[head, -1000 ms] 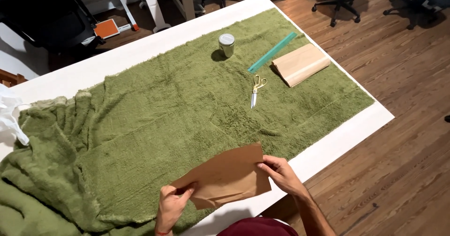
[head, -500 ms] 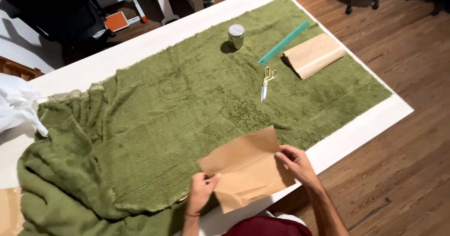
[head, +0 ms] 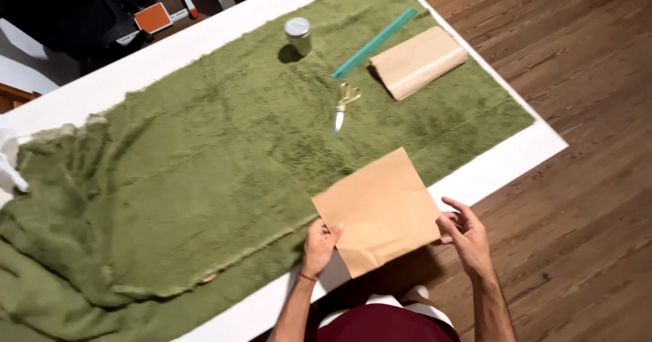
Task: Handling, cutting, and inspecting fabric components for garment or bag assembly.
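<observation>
1. Over the surface [head: 489,172] edge, both hands hold a brown paper [head: 378,209] sheet.
2. Left hand [head: 319,245] fingers pinch its left corner; right hand [head: 465,237] fingers grip the right edge.
3. Scissors [head: 344,104] lie well apart on green fabric [head: 204,172].

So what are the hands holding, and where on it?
A flat tan brown-paper sheet: left hand pinches its left edge, right hand its right edge.

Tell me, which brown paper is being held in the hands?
The flat brown paper sheet at the table's near edge, gripped by the left hand and right hand. The other brown paper lies folded on the green fabric, far away beside the teal ruler.
</observation>
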